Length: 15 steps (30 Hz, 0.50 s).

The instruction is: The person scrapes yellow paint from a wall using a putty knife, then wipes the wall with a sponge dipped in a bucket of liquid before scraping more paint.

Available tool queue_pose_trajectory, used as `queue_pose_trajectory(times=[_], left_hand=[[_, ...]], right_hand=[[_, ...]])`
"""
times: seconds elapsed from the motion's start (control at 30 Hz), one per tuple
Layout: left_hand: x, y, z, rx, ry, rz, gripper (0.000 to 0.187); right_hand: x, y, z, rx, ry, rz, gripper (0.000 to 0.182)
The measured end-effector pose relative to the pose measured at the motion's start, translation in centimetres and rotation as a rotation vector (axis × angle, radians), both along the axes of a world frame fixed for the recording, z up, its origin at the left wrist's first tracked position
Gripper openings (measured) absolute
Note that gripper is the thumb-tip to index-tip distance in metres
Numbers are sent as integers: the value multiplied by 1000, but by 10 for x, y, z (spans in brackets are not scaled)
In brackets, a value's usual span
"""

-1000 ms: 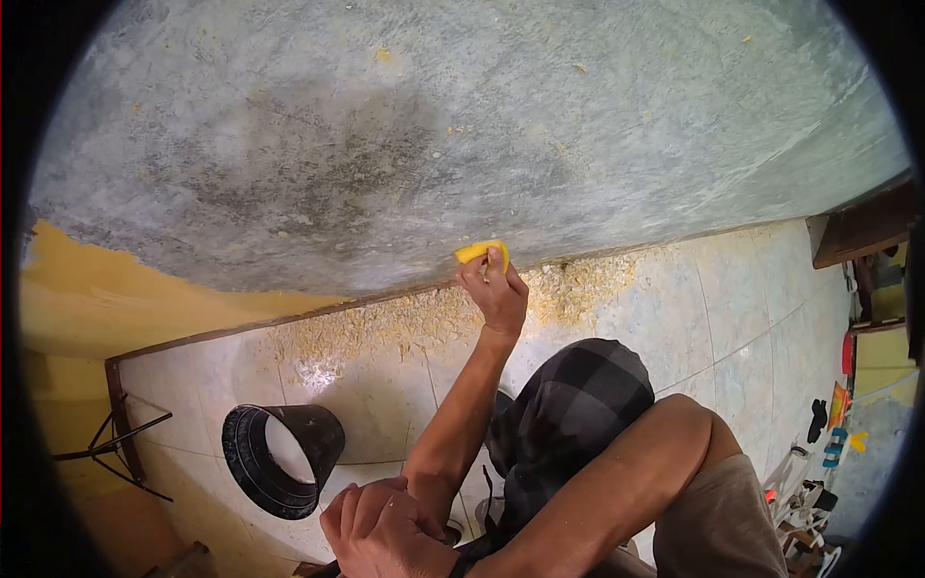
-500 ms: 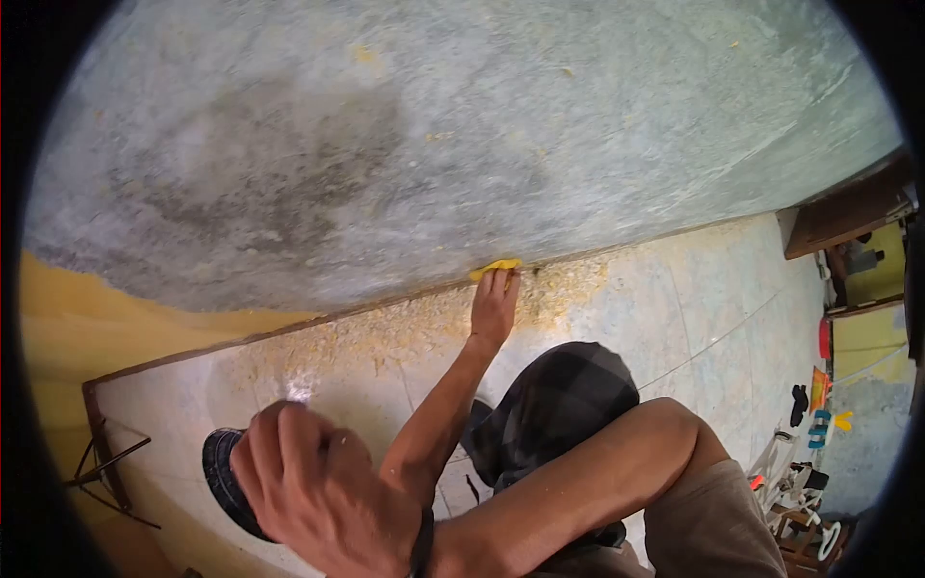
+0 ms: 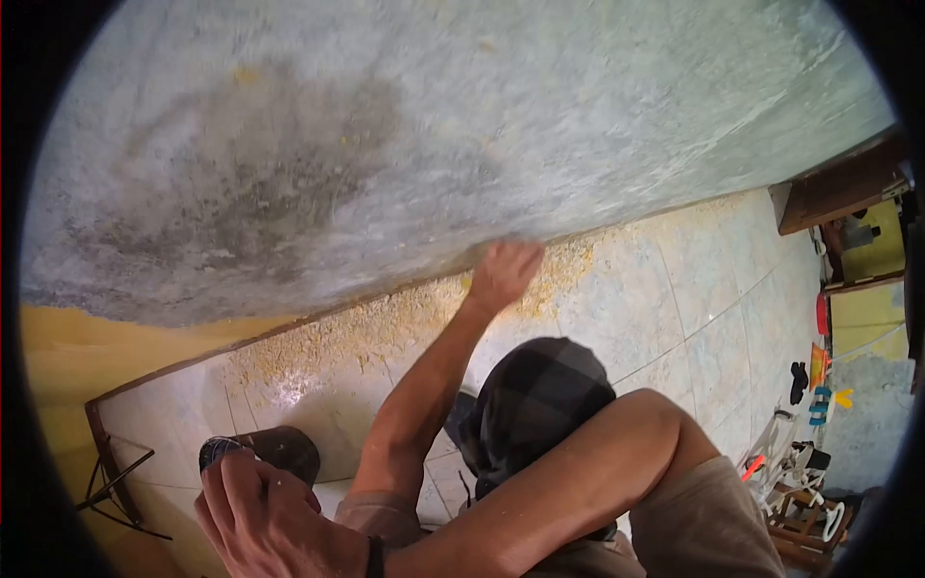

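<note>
My left hand is at the foot of the grey wall, slightly blurred, its fingers bent toward the wall. A sliver of a yellow piece shows at its side; the rest is hidden under the hand. Flaky yellow and white debris lies along the wall's base on both sides of that hand. At the lower left, my right hand is curled closed, its forearm crossing my body from the right. I cannot tell what, if anything, sits inside it. Behind its knuckles is a dark object.
Dark plaid cloth covers my bent knee, close below the left forearm. Pale floor tiles stretch to the right. A thin black metal frame stands at left. Wooden furniture and assorted items are along the right.
My left hand has turned over the yellow piece, which showed clearly under the fingertips before. My right hand has moved down and left, revealing more of the dark object.
</note>
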State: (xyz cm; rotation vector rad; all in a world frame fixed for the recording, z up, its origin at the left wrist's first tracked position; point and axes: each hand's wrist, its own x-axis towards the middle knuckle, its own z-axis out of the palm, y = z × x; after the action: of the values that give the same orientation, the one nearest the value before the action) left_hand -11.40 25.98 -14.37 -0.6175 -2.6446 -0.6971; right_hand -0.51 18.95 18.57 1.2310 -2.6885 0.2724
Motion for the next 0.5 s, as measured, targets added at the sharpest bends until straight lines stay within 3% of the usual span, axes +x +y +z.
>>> queue_pose_trajectory(times=[0.17, 0.23, 0.33, 0.5], left_hand=[[9, 5, -21, 70, -35, -91, 30], [20, -2, -42, 100, -14, 122, 28], [20, -8, -35, 109, -108, 150, 34], [4, -10, -31, 170, -119, 250, 28]], right_hand=[[-2, 1, -7, -1, -4, 2, 19], [0, -1, -12, -3, -20, 13, 18], [1, -3, -16, -3, -34, 32, 18], [-3, -11, -22, -12, -26, 25, 17]])
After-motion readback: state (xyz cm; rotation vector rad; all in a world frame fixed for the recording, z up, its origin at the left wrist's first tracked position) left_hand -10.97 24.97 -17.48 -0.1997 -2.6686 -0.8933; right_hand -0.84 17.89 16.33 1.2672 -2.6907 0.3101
